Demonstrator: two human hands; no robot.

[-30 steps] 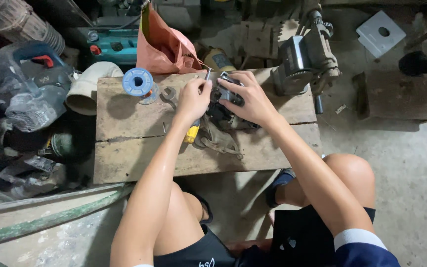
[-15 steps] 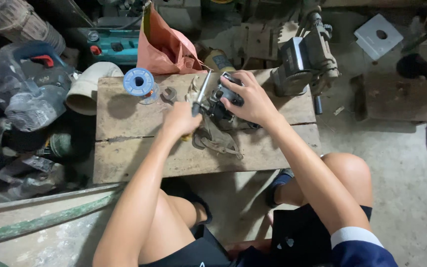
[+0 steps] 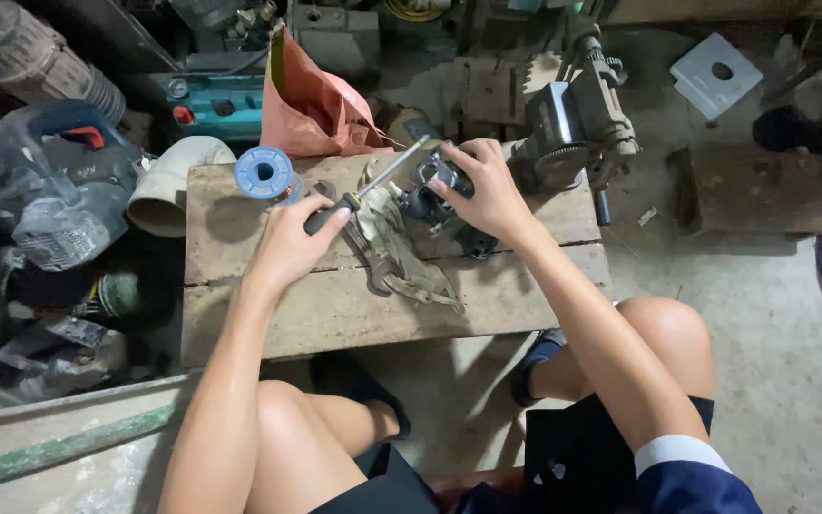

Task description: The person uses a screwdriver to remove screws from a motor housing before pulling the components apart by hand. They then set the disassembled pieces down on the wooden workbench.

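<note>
My left hand (image 3: 292,240) grips the dark handle of a screwdriver (image 3: 373,185), whose metal shaft slants up to the right, tip pointing away over the bench's far edge. My right hand (image 3: 482,190) is closed over a small dark metal machine part (image 3: 427,193) resting on a dirty rag (image 3: 401,249) on the wooden bench (image 3: 354,309). A wrench (image 3: 365,257) lies on the rag between my hands. The part's far side is hidden under my fingers.
A blue spool (image 3: 264,173) sits at the bench's back left, with a pink bag (image 3: 311,105) behind it. A grey bench vise (image 3: 577,124) stands at the back right. A white pipe elbow (image 3: 171,186) and bagged clutter fill the left. My knees are under the bench's near edge.
My left hand has drawn back to the left and lowered, and the screwdriver now lies flatter, its handle pulled away from the part. My right hand stays on the part.
</note>
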